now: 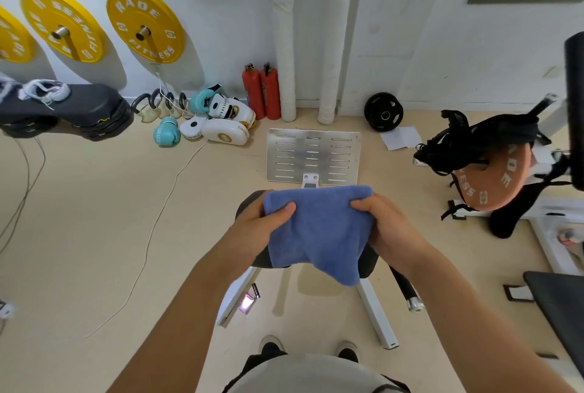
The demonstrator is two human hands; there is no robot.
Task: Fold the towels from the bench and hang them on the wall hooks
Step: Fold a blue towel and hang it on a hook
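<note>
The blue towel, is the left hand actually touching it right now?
Touching. The head view shows the left hand gripping the blue towel's left edge, thumb on top of the cloth.

Bare forearms, grey top (303,373), dark shoes (271,347) with pale soles.

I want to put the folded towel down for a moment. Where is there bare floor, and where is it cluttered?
Bare floor lies left of the bench, crossed only by a thin white cord. The wall base is crowded: boxing gloves, fire extinguishers, metal plate.
</note>
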